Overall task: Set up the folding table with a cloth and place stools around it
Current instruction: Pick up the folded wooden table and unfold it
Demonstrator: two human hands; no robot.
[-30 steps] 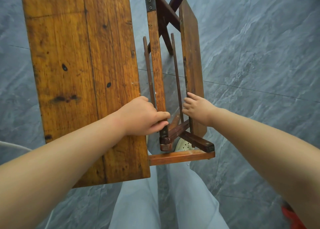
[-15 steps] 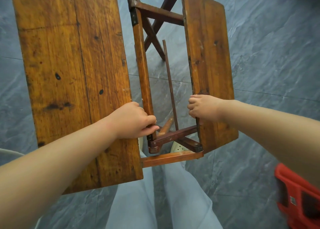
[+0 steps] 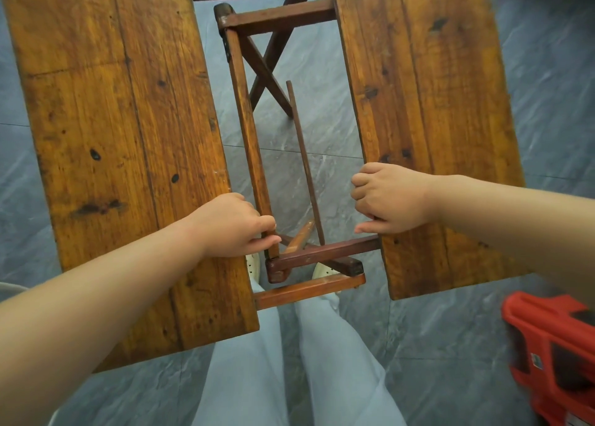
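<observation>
The wooden folding table stands in front of me, half unfolded. Its left top panel point(image 3: 109, 142) lies nearly flat, and its right top panel point(image 3: 431, 110) lies flat too, with a wide gap between them. In the gap I see the frame rail point(image 3: 248, 129), a thin rod point(image 3: 302, 155) and crossed legs point(image 3: 270, 68) below. My left hand point(image 3: 231, 226) grips the inner edge of the left panel near the rail's near end. My right hand point(image 3: 389, 197) is closed on the inner edge of the right panel. No cloth is in view.
A red plastic stool point(image 3: 553, 354) stands on the floor at the lower right, close to my right arm. Grey stone floor tiles point(image 3: 547, 71) surround the table. My legs in pale trousers point(image 3: 289, 367) are directly under the table's near end.
The right panel has swung from on edge to flat and moved right with my right hand, so the gap has widened. The red stool has come into view.
</observation>
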